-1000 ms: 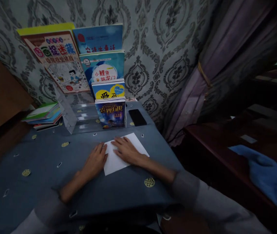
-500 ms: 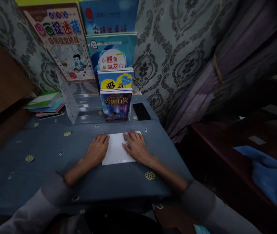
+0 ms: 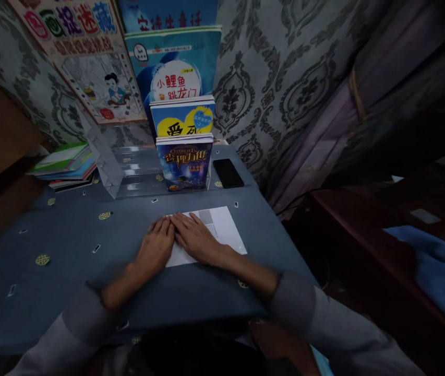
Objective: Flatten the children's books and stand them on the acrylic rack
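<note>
A white rectangular sheet or booklet (image 3: 228,230) lies flat on the table before me, with a grey patch and small print near its upper middle. Whether it is one sheet or several pages I cannot tell. My left hand (image 3: 156,245) rests along its left edge, fingers stretched out. My right hand (image 3: 196,237) lies flat across the left half, palm down, its fingertips touching or nearly touching the left hand's fingers. Both hands press on the white surface and cover its left part; neither grasps anything.
Behind the hands, a clear stepped stand (image 3: 110,175) holds several picture books, a dark blue book (image 3: 186,164) lowest. A black phone (image 3: 228,173) lies beside it. Stacked books (image 3: 68,164) are at the left. Right of the blue tablecloth (image 3: 89,277), a blue cloth (image 3: 433,266) lies on dark red furniture.
My right hand has slid left across the white surface to meet my left hand, uncovering the right half and the grey patch. The view has tilted down slightly.
</note>
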`<state>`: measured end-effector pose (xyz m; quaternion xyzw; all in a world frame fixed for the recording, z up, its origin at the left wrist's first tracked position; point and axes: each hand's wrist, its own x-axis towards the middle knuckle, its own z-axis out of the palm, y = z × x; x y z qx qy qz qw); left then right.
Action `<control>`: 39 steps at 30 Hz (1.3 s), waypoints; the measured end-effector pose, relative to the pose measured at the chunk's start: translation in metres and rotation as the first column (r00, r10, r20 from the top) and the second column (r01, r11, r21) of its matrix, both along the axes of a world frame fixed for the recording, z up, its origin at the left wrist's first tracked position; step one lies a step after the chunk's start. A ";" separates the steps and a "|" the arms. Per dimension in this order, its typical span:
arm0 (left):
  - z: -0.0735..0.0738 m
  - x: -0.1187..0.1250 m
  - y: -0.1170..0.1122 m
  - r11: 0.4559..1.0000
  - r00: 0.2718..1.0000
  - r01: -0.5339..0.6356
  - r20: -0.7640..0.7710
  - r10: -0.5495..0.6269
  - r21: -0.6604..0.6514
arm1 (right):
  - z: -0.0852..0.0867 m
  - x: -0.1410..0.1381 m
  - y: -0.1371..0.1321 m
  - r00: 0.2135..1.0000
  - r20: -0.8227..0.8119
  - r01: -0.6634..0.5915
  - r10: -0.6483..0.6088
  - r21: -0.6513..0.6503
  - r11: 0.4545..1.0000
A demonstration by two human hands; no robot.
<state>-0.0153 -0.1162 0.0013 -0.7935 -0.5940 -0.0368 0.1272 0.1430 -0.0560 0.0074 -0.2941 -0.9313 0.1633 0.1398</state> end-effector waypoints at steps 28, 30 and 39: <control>0.011 0.021 0.005 0.997 0.999 0.026 -0.046 -0.030 -0.069 | -0.019 0.110 0.023 0.913 0.069 0.386 -0.402 0.170 0.907; 0.012 0.036 0.010 0.989 0.996 0.093 0.010 -0.092 -0.116 | -0.020 0.109 0.023 0.916 0.061 0.381 -0.397 0.181 0.907; 0.013 0.034 0.008 0.990 0.999 0.016 0.050 -0.009 -0.142 | -0.021 0.109 0.023 0.917 0.069 0.376 -0.394 0.189 0.907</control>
